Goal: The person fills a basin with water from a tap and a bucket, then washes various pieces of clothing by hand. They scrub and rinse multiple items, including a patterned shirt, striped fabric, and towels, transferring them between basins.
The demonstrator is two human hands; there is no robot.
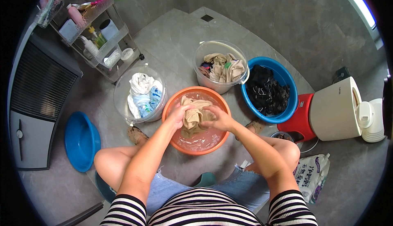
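Note:
A wet beige garment (pixel 192 119) with a ribbed, bunched part is held over an orange basin (pixel 196 152). Soapy-looking water (pixel 199 143) fills the basin, and the garment's lower part touches or dips into it. My left hand (pixel 178 114) grips the cloth from the left, thumb on top. On the right, my right hand (pixel 221 119) curls around a loose part of the same garment, its fingers somewhat spread. Wet folds hide some of the fingertips.
Clear buckets hold white and blue laundry (pixel 145 95) and beige laundry (pixel 225 68). Dark clothes (pixel 267 91) fill a blue basin (pixel 293 109). Another blue basin (pixel 81 141) stands left. A wheeled shelf (pixel 89 20), a red-and-cream appliance (pixel 334 111) and a printed bag (pixel 313 175) surround me.

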